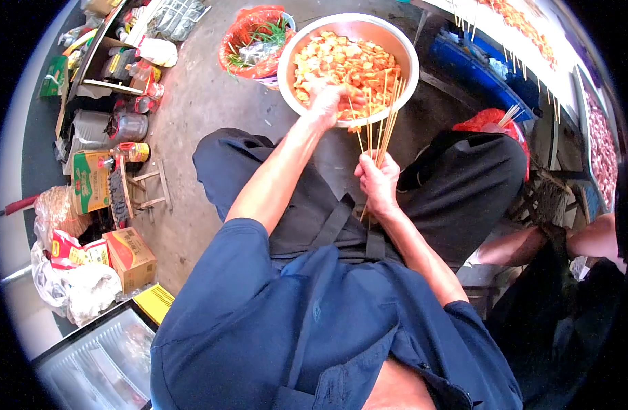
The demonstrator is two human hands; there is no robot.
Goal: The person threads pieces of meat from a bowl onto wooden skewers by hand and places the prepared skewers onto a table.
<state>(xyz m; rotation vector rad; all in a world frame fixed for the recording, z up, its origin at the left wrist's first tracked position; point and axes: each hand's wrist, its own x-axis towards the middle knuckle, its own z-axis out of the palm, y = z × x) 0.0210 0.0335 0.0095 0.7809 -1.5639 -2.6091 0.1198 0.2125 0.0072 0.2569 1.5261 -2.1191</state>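
Observation:
A wide metal bowl [411,67] in front of me holds many orange-red, sauce-coated meat pieces [344,58]. My left hand [325,104] reaches over the near rim among these pieces; its fingers are smeared, so whether they grip one I cannot make out. Just right of it, my right hand [379,181] is closed around a bundle of thin wooden skewers [389,126], their upper ends fanned out over the bowl's near edge. A small orange piece [355,128] shows on or beside one skewer near the rim.
Left of the bowl stands a bucket lined with a red bag [249,44], greens inside. Filled skewers [526,34] lie on a table at upper right, above a blue bin [471,65]. Shelves with jars [129,126] and boxes [129,258] line the left. Another person's arm [512,247] is at right.

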